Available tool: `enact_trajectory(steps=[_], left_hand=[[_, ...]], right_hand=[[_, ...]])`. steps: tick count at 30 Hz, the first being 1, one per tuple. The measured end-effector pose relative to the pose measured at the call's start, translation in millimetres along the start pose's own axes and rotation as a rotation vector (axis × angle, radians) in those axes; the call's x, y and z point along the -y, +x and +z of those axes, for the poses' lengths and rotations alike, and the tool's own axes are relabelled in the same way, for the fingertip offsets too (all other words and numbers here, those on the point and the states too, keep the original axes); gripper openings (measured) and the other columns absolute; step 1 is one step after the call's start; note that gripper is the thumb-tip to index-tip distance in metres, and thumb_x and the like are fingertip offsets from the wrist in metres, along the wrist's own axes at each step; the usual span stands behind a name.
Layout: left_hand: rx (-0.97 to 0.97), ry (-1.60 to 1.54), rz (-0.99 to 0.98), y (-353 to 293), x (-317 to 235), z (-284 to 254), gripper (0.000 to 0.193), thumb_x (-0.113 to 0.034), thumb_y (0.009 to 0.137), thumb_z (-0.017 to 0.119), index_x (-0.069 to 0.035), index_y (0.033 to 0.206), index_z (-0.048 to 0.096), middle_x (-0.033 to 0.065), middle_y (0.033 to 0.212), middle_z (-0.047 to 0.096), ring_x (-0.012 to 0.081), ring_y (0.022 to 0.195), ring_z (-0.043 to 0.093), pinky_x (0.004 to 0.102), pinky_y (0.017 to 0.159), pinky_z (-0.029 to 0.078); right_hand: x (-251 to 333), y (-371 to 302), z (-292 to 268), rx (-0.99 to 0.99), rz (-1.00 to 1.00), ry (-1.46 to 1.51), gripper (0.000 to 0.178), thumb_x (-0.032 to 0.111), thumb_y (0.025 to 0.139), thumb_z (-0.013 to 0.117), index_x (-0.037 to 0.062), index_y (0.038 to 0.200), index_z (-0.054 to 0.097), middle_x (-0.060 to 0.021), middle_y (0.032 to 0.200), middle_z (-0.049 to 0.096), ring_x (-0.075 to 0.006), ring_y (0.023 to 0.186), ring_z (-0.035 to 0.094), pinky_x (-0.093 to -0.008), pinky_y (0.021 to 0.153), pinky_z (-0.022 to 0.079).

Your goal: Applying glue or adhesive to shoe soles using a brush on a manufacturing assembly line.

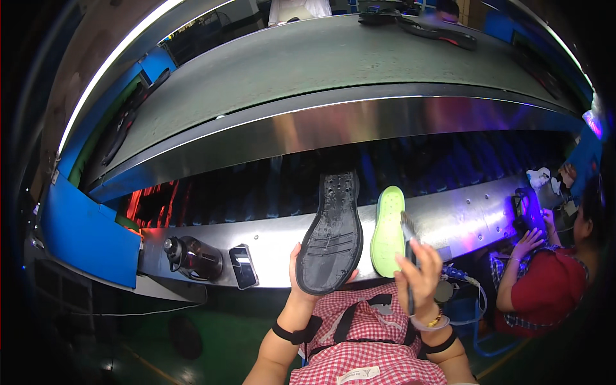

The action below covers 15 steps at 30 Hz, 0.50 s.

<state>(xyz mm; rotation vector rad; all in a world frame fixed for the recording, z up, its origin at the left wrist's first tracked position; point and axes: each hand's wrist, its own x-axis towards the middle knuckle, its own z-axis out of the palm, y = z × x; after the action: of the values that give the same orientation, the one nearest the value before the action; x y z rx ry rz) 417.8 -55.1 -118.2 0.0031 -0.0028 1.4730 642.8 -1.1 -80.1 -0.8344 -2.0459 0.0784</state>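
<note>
A black shoe sole (332, 237) is held up in my left hand (301, 292), its toe end toward me and its heel end pointing away over the dark conveyor gap. My thumb is at its left edge and fingertips show at the right edge. The upper face looks wet or glossy in patches, with small holes near the heel. In my right hand (420, 276) is a slim dark-handled brush (409, 230), its head beside the lime-green foam sole (387, 234). That green sole lies on the metal ledge; whether the brush touches it I cannot tell.
On the metal ledge (449, 221) stand a dark bottle (192, 258) and a phone (244, 266) at left. Beyond is a grey-green conveyor belt (308, 64) carrying dark soles (439, 33). A red glow shows at left. At right, a co-worker in red (545, 289) handles a dark item.
</note>
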Motion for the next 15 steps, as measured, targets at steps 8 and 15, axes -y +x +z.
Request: enact_trajectory(steps=[8,15], left_hand=[[0.015,0.088,0.082,9.2,9.2,-3.5,0.070,-0.055,0.093,0.026,-0.008,0.143,0.037,0.0208,0.144,0.039,0.0422,0.129,0.041,0.0701,0.098,0.033],[0.004,0.113,0.107,8.5,11.3,-4.5,0.069,-0.055,0.093,0.027,-0.006,0.140,0.040,0.0220,0.141,0.042,0.0422,0.126,0.045,0.0675,0.096,0.038]], right_hand=[[26.9,-44.4,37.2,0.227,-0.169,-0.119,0.046,0.010,0.082,0.059,0.0358,0.120,0.064,-0.0081,0.142,0.038,-0.0305,0.126,0.028,-0.0433,0.100,0.029],[29.3,-39.7,40.2,0.217,-0.151,-0.069,0.044,0.014,0.084,0.060,0.0372,0.121,0.063,-0.0082,0.144,0.038,-0.0300,0.127,0.027,-0.0433,0.102,0.027]])
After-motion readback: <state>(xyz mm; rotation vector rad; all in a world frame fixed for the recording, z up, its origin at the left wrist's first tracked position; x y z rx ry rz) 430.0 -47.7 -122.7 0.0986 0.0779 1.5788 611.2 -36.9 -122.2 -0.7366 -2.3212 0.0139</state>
